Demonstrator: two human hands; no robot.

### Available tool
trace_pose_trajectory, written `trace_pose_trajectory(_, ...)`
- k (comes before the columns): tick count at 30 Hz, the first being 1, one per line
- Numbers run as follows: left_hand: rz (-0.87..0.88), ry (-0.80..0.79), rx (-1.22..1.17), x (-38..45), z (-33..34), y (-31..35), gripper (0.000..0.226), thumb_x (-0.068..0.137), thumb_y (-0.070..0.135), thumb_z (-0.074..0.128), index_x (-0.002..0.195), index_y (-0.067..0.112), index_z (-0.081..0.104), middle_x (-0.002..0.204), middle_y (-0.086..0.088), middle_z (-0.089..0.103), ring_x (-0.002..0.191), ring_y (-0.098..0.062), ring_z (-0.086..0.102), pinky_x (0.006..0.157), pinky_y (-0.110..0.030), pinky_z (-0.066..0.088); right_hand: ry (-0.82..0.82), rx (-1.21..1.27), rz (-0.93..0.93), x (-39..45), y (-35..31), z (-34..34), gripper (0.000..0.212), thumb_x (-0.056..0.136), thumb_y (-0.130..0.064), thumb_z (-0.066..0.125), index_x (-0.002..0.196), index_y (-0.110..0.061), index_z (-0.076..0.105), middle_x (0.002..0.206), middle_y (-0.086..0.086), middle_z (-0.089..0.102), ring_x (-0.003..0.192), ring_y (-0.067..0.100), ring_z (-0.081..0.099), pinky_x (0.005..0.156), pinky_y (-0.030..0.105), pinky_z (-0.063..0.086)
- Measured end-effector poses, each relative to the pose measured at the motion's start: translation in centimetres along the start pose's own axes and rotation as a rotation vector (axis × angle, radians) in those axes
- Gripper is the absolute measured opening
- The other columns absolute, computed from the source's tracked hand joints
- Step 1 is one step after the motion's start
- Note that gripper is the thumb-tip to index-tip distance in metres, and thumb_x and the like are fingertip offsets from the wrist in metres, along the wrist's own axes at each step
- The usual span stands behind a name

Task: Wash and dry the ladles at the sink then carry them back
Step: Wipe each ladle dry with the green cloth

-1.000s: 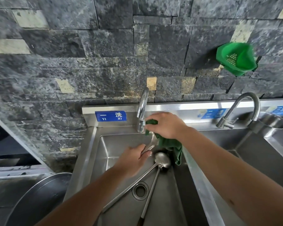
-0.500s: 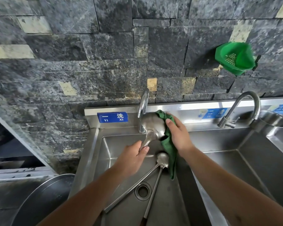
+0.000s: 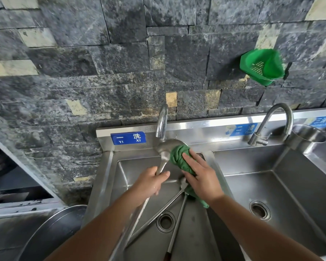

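The left hand has its fingers curled tight around the thin neck of a big shiny metal ladle. The round bowl of this ladle is held up high, just under the curved silver tap at the far side of the left steel sink basin. Its long handle slants down toward the near left and looks blurry.

The right hand presses a crumpled green cloth against the right side of the ladle bowl. Its fingers are laid flat and close together on the cloth, and the thumb tucks under it.

Two more long metal ladles lie inside the left basin, under the right hand. Their handles reach toward the near side, past the round drain.

To the right is a second steel basin with its own bent tap. A green plastic strainer basket hangs on the dark stone wall. A blue sign sits on the steel back edge, left of the first tap.
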State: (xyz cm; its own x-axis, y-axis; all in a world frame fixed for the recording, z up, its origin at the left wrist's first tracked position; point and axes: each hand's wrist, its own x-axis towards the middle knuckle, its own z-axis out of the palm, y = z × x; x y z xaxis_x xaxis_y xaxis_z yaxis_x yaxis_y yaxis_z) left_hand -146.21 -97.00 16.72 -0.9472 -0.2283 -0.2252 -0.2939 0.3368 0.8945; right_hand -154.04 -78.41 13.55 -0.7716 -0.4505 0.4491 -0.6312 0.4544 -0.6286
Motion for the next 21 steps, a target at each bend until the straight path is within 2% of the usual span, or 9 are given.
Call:
trace_pose_trajectory(4, -0.055, -0.032, 0.132, 0.2, -0.5, 0.1, 0.031, 0.092, 0.030, 0.060, 0.070, 0.015, 0.045, 0.052, 0.000, 0.047, 0.042, -0.014, 0.041, 0.048, -0.025, 0.033, 0.005, -0.029, 0.059, -1.3, 1.0, -1.7, 0.055, 0.084, -0.015, 0.076, 0.136, -0.020, 0.058, 0.142, 0.001, 0.055, 0.128, 0.016, 0.054, 0.108, 0.007, 0.029)
trace_pose_trajectory(8, 0.043, 0.130, 0.373, 0.4, 0.4, 0.6, 0.023, 0.094, 0.029, 0.055, 0.084, 0.013, 0.043, 0.068, -0.003, 0.055, 0.051, -0.017, 0.048, 0.050, -0.026, 0.037, 0.147, -0.011, 0.114, -1.7, 1.1, -3.0, 0.053, 0.084, -0.009, 0.075, 0.134, -0.012, 0.059, 0.134, -0.002, 0.058, 0.124, 0.008, 0.051, 0.106, 0.002, 0.025)
trace_pose_trajectory(11, -0.025, 0.119, 0.307, 0.3, 0.6, 0.6, 0.021, 0.097, 0.026, 0.049, 0.082, 0.012, 0.044, 0.076, -0.012, 0.064, 0.050, -0.019, 0.056, 0.042, -0.026, 0.049, 0.241, 0.036, 0.175, -1.1, 0.8, -4.1, 0.049, 0.087, -0.011, 0.072, 0.134, -0.011, 0.059, 0.126, -0.012, 0.056, 0.116, 0.000, 0.050, 0.100, -0.003, 0.026)
trace_pose_trajectory(12, -0.051, 0.117, 0.322, 0.5, 0.5, 0.5, 0.022, 0.097, 0.027, 0.048, 0.083, 0.010, 0.048, 0.080, -0.014, 0.066, 0.053, -0.023, 0.061, 0.045, -0.031, 0.056, 0.266, 0.058, 0.182, -0.8, 0.7, -4.4, 0.049, 0.087, -0.011, 0.072, 0.134, -0.012, 0.059, 0.126, -0.013, 0.055, 0.117, 0.002, 0.051, 0.100, -0.003, 0.026)
trace_pose_trajectory(14, -0.094, 0.106, 0.398, 0.6, 0.2, 0.3, 0.028, 0.098, 0.029, 0.043, 0.086, 0.006, 0.053, 0.085, -0.017, 0.068, 0.060, -0.032, 0.069, 0.053, -0.040, 0.060, 0.286, 0.093, 0.182, -0.5, 0.4, -4.9, 0.048, 0.088, -0.012, 0.071, 0.135, -0.012, 0.058, 0.126, -0.011, 0.056, 0.118, 0.005, 0.053, 0.100, 0.000, 0.029)
trace_pose_trajectory(16, -0.120, 0.049, 0.395, 0.6, 0.3, 0.3, 0.028, 0.101, 0.029, 0.039, 0.086, 0.008, 0.051, 0.082, -0.013, 0.065, 0.052, -0.025, 0.063, 0.048, -0.031, 0.054, 0.295, 0.114, 0.177, -0.1, 0.2, -5.2, 0.048, 0.089, -0.013, 0.070, 0.136, -0.012, 0.057, 0.127, -0.011, 0.057, 0.119, 0.005, 0.053, 0.101, 0.001, 0.030)
trace_pose_trajectory(18, -0.146, -0.047, 0.264, 0.3, 0.8, 0.6, 0.021, 0.102, 0.025, 0.038, 0.088, 0.012, 0.044, 0.073, -0.008, 0.059, 0.045, -0.014, 0.048, 0.040, -0.026, 0.041, 0.286, 0.107, 0.155, 0.2, 0.0, -5.2, 0.048, 0.090, -0.012, 0.069, 0.136, -0.010, 0.056, 0.128, -0.009, 0.057, 0.120, 0.007, 0.053, 0.102, 0.003, 0.031)
trace_pose_trajectory(21, -0.201, -0.161, 0.046, -0.4, 1.7, 1.2, 0.015, 0.104, 0.019, 0.036, 0.093, 0.012, 0.043, 0.070, -0.009, 0.061, 0.043, -0.012, 0.043, 0.038, -0.022, 0.034, 0.212, 0.027, 0.073, 0.8, -0.1, -4.3, 0.049, 0.091, -0.015, 0.067, 0.139, -0.010, 0.054, 0.139, 0.002, 0.055, 0.130, 0.014, 0.049, 0.111, 0.026, 0.036)
